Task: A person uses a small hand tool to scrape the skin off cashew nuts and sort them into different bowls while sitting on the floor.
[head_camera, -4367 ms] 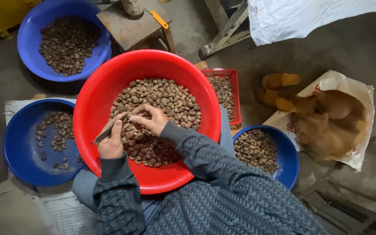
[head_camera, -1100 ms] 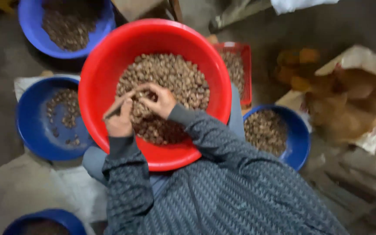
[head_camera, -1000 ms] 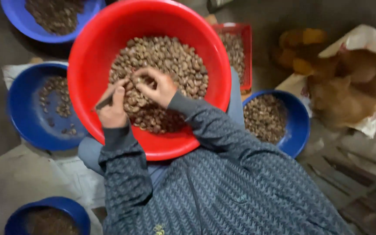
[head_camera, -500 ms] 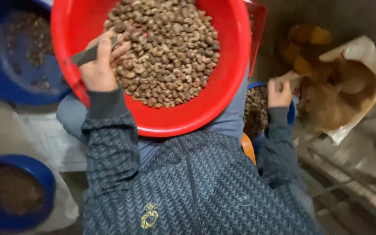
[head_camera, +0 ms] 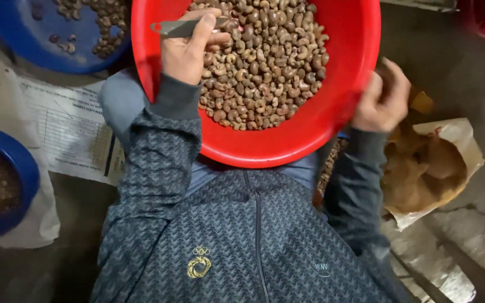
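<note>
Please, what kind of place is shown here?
Probably a small, informal nut-shelling workplace on a bare floor: a red basin of cashew nuts on the person's lap, blue basins around, and a small metal tool in the left hand.

My left hand point(head_camera: 189, 47) is curled up tight, thumb pressed flat along the top and fingers wrapped underneath, wrist bent a bit with the grey sleeve cuff snug on it. My right hand point(head_camera: 381, 100) is out to the side, loosely cupped, fingers half curled and blurry, forearm angled up from my elbow.
</note>
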